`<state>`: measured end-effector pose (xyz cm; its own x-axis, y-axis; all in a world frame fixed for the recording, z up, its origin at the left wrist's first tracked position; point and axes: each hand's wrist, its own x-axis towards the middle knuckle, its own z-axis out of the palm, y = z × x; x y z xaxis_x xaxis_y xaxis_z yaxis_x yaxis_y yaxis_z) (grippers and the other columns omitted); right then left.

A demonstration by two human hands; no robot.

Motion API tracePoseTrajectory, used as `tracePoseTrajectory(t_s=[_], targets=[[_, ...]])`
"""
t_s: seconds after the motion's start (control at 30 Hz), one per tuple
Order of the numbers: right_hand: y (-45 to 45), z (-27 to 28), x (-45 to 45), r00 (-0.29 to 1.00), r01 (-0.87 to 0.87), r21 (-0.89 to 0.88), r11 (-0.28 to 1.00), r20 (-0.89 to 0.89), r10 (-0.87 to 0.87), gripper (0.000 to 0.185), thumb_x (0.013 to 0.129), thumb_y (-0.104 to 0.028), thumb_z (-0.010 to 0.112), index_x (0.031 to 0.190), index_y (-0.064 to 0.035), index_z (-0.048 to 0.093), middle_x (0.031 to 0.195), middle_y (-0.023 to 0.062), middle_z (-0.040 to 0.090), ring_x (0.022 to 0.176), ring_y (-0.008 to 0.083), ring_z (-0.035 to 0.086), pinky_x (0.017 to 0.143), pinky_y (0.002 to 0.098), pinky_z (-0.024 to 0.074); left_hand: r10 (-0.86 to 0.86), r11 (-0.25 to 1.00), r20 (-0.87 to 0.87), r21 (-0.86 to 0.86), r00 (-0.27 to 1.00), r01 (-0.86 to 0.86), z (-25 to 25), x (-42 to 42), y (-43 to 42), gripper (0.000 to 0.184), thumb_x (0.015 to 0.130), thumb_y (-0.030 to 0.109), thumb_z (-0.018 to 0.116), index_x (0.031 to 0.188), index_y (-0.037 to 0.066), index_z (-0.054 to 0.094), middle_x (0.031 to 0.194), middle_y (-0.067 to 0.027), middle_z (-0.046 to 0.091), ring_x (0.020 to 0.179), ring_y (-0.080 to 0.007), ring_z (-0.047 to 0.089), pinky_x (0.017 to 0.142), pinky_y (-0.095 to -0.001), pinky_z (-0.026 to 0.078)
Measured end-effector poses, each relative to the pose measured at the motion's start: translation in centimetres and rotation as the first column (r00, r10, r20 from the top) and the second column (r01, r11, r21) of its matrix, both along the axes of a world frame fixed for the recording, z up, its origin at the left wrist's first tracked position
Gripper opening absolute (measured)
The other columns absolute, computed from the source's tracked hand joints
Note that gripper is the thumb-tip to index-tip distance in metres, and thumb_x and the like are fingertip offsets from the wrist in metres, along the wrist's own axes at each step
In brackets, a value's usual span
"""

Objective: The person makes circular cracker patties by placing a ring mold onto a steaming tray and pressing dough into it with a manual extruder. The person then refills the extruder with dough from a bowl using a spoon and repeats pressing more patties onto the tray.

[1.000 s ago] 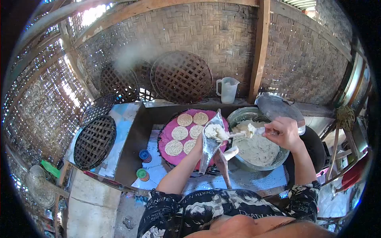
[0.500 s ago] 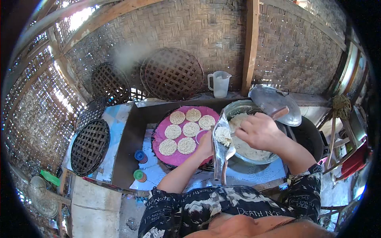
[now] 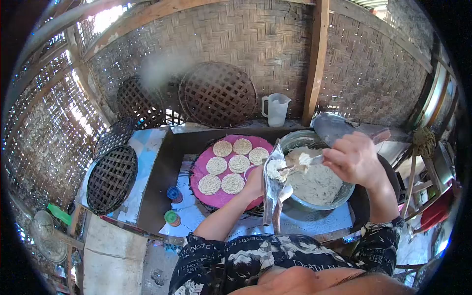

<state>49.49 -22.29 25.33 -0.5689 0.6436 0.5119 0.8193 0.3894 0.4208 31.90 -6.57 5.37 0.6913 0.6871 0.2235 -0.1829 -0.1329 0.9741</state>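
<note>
My left hand (image 3: pixel 254 183) is closed around a shiny plastic piping bag (image 3: pixel 270 199), its open mouth up, with pale dough (image 3: pixel 275 169) inside. My right hand (image 3: pixel 355 160) grips a wooden-handled spatula (image 3: pixel 317 160), whose blade carries a lump of dough between the bag and a big metal basin. More of the pale dough fills the basin (image 3: pixel 344 196). Left of the bag, several round, coiled dough pieces (image 3: pixel 239 164) lie on a pink sheet (image 3: pixel 216 197) over a round woven tray. Behind the bag, a white spoon-like piece and a wooden handle (image 3: pixel 278 216) partly show.
A metal lid (image 3: pixel 328 129) leans behind the basin, near a clear plastic jug (image 3: pixel 277 110). Two jars, blue-lidded (image 3: pixel 173 193) and green-lidded (image 3: pixel 172 218), stand left of the tray. Woven trays (image 3: pixel 113 180) rest at left and against the wall.
My right hand has moved up and to the right, away from the bag's mouth, bringing the dough-coated spatula blade into view. My left hand still holds the bag in about the same place.
</note>
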Motion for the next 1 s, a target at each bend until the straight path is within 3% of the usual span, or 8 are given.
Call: tracePoseTrajectory(t_s=[0.07,0.2,0.4,0.5,0.63,0.77,0.87,1.0], targets=[[0.4,-0.6,-0.6,0.998,-0.019,-0.044,0.999,0.051,0.021,0.012,0.065,-0.019,0.062,0.072,-0.0137,0.055,0.064,-0.0003,0.049,0.062,0.0164,0.053,0.055,0.0298,0.0409,0.163,0.963,-0.273,0.254,0.948,-0.093,0.9,-0.1,-0.9,0.05,0.068,0.024,0.068,0.112,0.005,0.054,0.097,-0.0153,0.062,0.091,-0.0267,0.06,0.078,-0.037,0.046],[1.6,-3.4,-1.7,0.986,-0.06,-0.047,0.997,0.155,0.067,0.01,0.068,-0.019,0.055,0.077,-0.0134,0.055,0.067,-0.0021,0.05,0.068,0.0141,0.055,0.059,0.0275,0.0424,0.232,0.918,-0.209,0.37,0.95,-0.143,-0.7,0.7,-0.5,0.049,0.067,0.028,0.068,0.107,0.005,0.055,0.097,-0.0189,0.061,0.092,-0.0342,0.059,0.077,-0.0386,0.046],[-0.3,-2.2,-0.9,0.999,-0.002,0.046,0.999,0.046,0.0,0.011,0.066,-0.016,0.06,0.077,-0.0121,0.057,0.062,-0.0016,0.046,0.061,0.0144,0.053,0.055,0.0294,0.0412,0.278,0.895,-0.267,0.421,0.923,-0.148,-0.3,-0.2,0.4,0.033,0.08,0.016,0.059,0.111,0.006,0.055,0.104,-0.0066,0.061,0.092,-0.0183,0.059,0.08,-0.0318,0.047],[-2.2,-1.0,1.1,0.966,0.088,0.212,0.973,-0.257,-0.031,0.015,0.063,-0.01,0.07,0.077,-0.0089,0.063,0.059,0.0016,0.053,0.053,0.0175,0.053,0.049,0.03,0.0408,0.044,0.756,0.342,-0.625,0.939,0.192,-1.7,-0.2,3.1,0.03,0.087,0.019,0.048,0.114,0.007,0.052,0.103,-0.008,0.06,0.09,-0.021,0.059,0.078,-0.0362,0.05],[1.1,-10.1,0.0,0.303,0.155,-0.102,0.983,-0.942,-0.146,0.017,0.071,-0.006,0.071,0.085,-0.0017,0.063,0.069,0.0027,0.062,0.064,0.0066,0.057,0.054,0.0198,0.0448,0.133,0.838,0.331,-0.541,0.934,0.072,-1.5,3.0,1.9,0.034,0.092,0.025,0.034,0.116,0.006,0.05,0.103,-0.0102,0.059,0.087,-0.0216,0.06,0.075,-0.0372,0.052],[1.6,-13.9,-0.8,0.668,0.292,0.088,0.952,-0.731,-0.137,0.021,0.064,-0.012,0.074,0.081,-0.0036,0.064,0.064,0.0113,0.061,0.058,0.0217,0.06,0.056,0.0291,0.0473,0.134,0.813,0.393,-0.569,0.91,0.126,1.5,3.5,0.0,0.034,0.091,0.024,0.034,0.11,0.003,0.052,0.099,-0.0112,0.059,0.082,-0.0208,0.061,0.074,-0.034,0.053],[0.0,-14.2,-0.1,0.718,0.098,0.122,0.988,-0.695,0.014,0.018,0.066,-0.005,0.073,0.078,0.001,0.062,0.066,0.0078,0.061,0.058,0.0104,0.056,0.05,0.024,0.0436,0.199,0.861,0.328,-0.508,0.924,-0.005,-1.3,3.0,3.2,0.036,0.089,0.033,0.038,0.109,0.005,0.05,0.094,-0.0127,0.059,0.078,-0.0265,0.062,0.072,-0.0376,0.053],[0.0,-14.8,1.5,0.278,0.05,-0.248,0.968,-0.927,-0.252,0.015,0.069,-0.004,0.071,0.078,0.0021,0.061,0.068,0.0036,0.062,0.06,0.0063,0.055,0.052,0.0211,0.0447,0.065,0.804,0.404,-0.563,0.913,0.191,-4.1,3.5,5.0,0.034,0.092,0.024,0.032,0.112,0.004,0.051,0.101,-0.0124,0.058,0.089,-0.0228,0.06,0.08,-0.0349,0.05]])
